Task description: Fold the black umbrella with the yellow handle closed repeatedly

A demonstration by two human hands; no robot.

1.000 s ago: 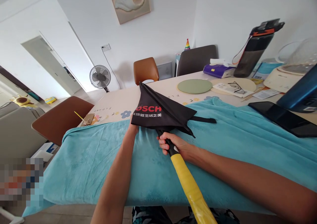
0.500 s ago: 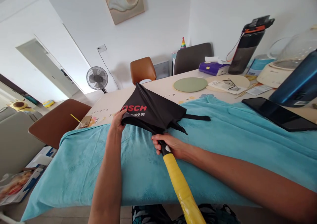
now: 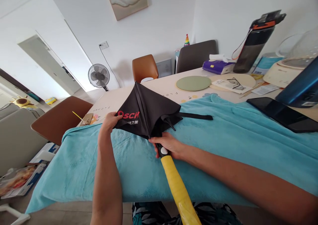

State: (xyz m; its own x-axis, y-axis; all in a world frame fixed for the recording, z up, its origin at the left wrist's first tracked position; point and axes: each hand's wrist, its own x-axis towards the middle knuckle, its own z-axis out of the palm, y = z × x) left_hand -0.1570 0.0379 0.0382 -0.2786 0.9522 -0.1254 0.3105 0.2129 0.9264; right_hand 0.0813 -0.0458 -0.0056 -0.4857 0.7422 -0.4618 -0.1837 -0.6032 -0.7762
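A black umbrella point(image 3: 146, 114) with red lettering lies partly folded on a teal towel point(image 3: 223, 142) spread over the table. Its long yellow handle point(image 3: 177, 188) points back toward me. My left hand point(image 3: 109, 120) pinches the left edge of the black canopy, pulling the cloth out to the side. My right hand point(image 3: 167, 143) is closed around the black shaft just above the yellow handle, next to a white button. The umbrella's black strap point(image 3: 196, 116) trails to the right across the towel.
The cream table point(image 3: 164, 87) holds a green round mat point(image 3: 193, 83), glasses on paper point(image 3: 233, 83), a purple tissue box point(image 3: 218, 66), a dark bottle point(image 3: 255, 44), a black tablet point(image 3: 280, 114) and a blue bottle point(image 3: 300, 85). Brown chairs point(image 3: 59, 117) and a fan point(image 3: 98, 76) stand beyond.
My left hand has drawn the canopy edge out to the left, spreading the cloth. My right hand has slid a little up the shaft toward the canopy.
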